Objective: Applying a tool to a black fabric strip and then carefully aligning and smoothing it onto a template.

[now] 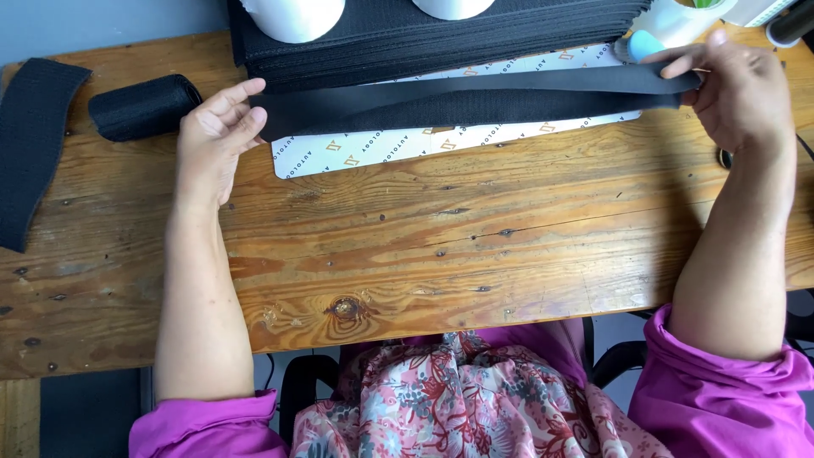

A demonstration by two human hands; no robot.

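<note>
Left hand (214,136) and right hand (739,85) each pinch one end of a black strap (475,97), stretched above the counter (441,246).

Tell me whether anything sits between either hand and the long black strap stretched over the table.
Nothing visible does. The left hand already pinches one end of the black strap and the right hand grips the other end, holding it just above the white printed strip.

We hold the strap (475,100) over a card (356,151); rolled strap (142,106) beyond our left hand (212,136), stack (424,42) behind.
</note>
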